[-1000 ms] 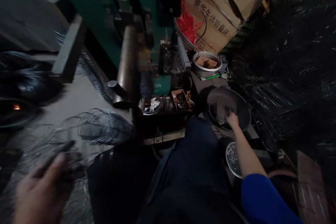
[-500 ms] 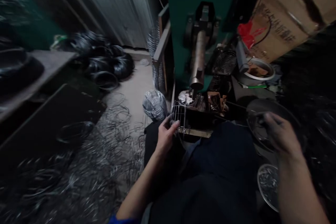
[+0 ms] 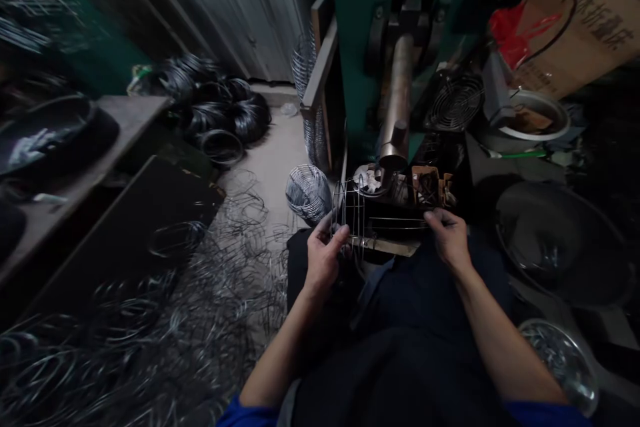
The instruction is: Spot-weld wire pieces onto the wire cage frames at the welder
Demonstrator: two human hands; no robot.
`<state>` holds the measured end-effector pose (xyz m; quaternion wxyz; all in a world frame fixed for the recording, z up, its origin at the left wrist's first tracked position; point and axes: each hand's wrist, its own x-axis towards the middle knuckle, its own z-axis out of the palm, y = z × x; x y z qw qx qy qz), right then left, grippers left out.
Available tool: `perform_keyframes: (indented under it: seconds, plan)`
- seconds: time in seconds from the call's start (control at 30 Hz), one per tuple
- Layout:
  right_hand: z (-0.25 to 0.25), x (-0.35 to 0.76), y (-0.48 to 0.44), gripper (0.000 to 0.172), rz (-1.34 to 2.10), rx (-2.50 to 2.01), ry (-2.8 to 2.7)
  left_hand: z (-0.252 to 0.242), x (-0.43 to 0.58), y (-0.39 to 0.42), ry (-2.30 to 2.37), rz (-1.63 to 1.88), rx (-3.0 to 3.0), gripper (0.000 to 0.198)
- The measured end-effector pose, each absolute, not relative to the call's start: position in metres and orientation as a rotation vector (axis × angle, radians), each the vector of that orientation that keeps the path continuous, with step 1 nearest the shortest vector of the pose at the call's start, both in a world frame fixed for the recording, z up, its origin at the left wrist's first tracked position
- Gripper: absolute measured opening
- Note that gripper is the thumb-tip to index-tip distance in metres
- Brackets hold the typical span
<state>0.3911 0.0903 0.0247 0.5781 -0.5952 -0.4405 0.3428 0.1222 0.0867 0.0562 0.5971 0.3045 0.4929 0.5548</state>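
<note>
In front of my lap, my left hand (image 3: pixel 325 255) is closed around the near left side of a small wire rack (image 3: pixel 356 213), with its thin bars standing upright. To the right, my right hand (image 3: pixel 451 239) pinches the end of a thin straight wire (image 3: pixel 397 219). This wire runs level toward the rack; whether it touches the rack I cannot tell. Just beyond both hands is the machine's metal cylinder arm (image 3: pixel 399 103), above a dark tray with a cardboard box (image 3: pixel 426 187) of small parts.
Left of the rack stands a round wire basket (image 3: pixel 306 193). Loose wire rings (image 3: pixel 200 333) cover the floor, and black wire coils (image 3: pixel 220 103) lie by the metal wall. On the right are a dark pan (image 3: pixel 565 240), a bowl of small metal pieces (image 3: pixel 560 360) and a pot (image 3: pixel 540 117).
My right hand has moved left from over the dark pan and now holds a wire close to the rack. My left hand keeps its hold on the rack. The view has shifted slightly.
</note>
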Motion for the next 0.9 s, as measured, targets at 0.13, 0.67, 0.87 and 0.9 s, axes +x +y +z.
perform_keyframes:
  seconds: [0.13,0.67,0.87,0.9]
  plan:
    - [0.022,0.393,0.099,0.055,0.777,-1.334,-1.019,0.05,0.132,0.096,1.196,1.269,0.752,0.065]
    - [0.009,0.414,0.136,0.054,0.786,-1.344,-1.081,0.049,0.16,0.117,1.15,1.29,0.809,0.07]
    - [0.011,0.417,0.144,0.056,0.801,-1.335,-1.116,0.047,0.167,0.125,1.142,1.304,0.768,0.071]
    - [0.012,0.417,0.145,0.056,0.803,-1.331,-1.122,0.047,0.167,0.127,1.146,1.308,0.764,0.072]
